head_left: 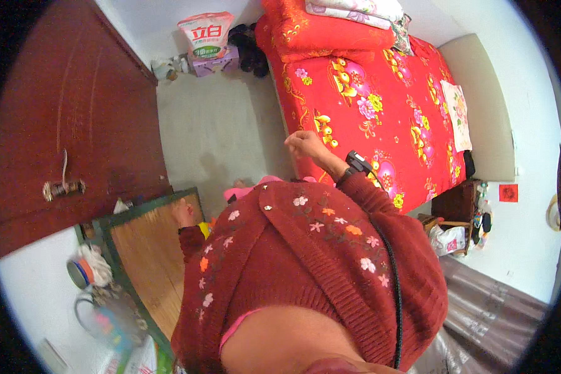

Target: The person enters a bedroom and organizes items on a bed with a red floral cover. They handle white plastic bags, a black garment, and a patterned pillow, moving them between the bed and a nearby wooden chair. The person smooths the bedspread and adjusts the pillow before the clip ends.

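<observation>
My right hand [308,147] is raised in front of me beside the near left edge of the bed [355,106], its fingers curled in and nothing visible in them. A black device [357,163] is strapped to that wrist, with a cord running back along the arm. My left hand [183,213] hangs lower, close to the top corner of a tan panel with a green frame [146,249]. Its fingers are small and smeared here, so I cannot make out their shape or whether they touch the frame. A bit of yellow [204,229] shows beside that wrist.
A dark red wooden door [75,124] with a metal handle stands on the left. Against the far wall, a white and red bag [209,37] rests on a purple box [213,63]. Folded red bedding [330,31] lies on the bed. Grey floor [212,124] stretches between door and bed.
</observation>
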{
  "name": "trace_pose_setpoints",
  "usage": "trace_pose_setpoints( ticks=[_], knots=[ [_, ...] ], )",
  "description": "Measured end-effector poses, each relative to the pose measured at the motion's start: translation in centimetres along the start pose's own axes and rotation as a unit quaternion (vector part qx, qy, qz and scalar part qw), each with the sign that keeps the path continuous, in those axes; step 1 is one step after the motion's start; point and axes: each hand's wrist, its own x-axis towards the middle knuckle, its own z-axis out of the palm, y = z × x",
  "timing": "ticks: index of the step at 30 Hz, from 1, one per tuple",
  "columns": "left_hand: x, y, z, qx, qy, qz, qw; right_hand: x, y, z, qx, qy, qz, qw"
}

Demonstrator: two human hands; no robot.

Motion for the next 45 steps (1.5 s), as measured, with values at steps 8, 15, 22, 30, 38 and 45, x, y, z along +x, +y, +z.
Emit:
trace_pose_setpoints(
  ticks=[8,15,22,30,38,45],
  knots=[
    [0.1,16.7,13.1,-0.061,-0.145,0.021,0.987,6.7,-2.7,-2.8,0.048,0.046,0.041,0.997],
    [3.6,28.5,26.6,0.007,-0.240,0.042,0.970,16.7,-7.1,-14.5,0.271,0.152,-0.049,0.949],
    [5.2,45.2,44.3,0.024,-0.357,0.172,0.918,29.1,-11.2,-29.2,0.379,0.245,-0.098,0.887],
    [2.2,63.4,72.0,0.163,-0.491,0.348,0.782,33.9,-15.1,-37.8,0.449,0.322,-0.134,0.822],
    [2.7,68.5,95.5,0.306,-0.506,0.521,0.616,40.9,-12.8,-42.9,0.597,0.277,-0.154,0.737],
    [9.0,62.2,107.2,0.407,-0.493,0.598,0.484,42.3,-16.9,-42.3,0.646,0.297,-0.265,0.651]
  ],
)
